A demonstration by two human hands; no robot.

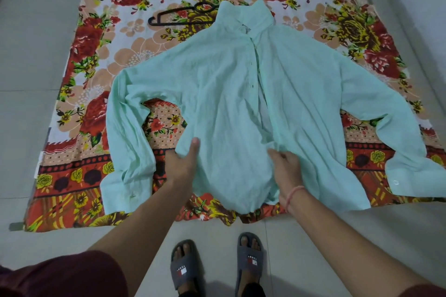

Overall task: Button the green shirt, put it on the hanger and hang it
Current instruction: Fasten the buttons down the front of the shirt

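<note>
Green shirt [229, 108] lying front-up on the floral sheet [135, 38], collar pointing away from you and sleeves spreading to both sides; the black hanger [183, 15] is lying on the sheet just beside the collar, one end hidden by the shoulder. Your left hand [182, 164] is holding the shirt's side edge near the hem, thumb on top of the cloth, the other fingers partly hidden. Your right hand [287, 169] is pinching the front opening low down, fingers curling into the fabric. The lower front is gaping open, so the buttoning is probably unfinished; whether the upper buttons are closed cannot be told.

Likely faults from here:
- You are working on thin, wrinkling cloth, so a button may be going into the wrong hole and skewing the whole front.
- You are pulling from the hem, which may be dragging the shirt and bunching the sheet under it.
- You may be lifting the shirt onto the hanger too early, letting the open front slide off
</note>
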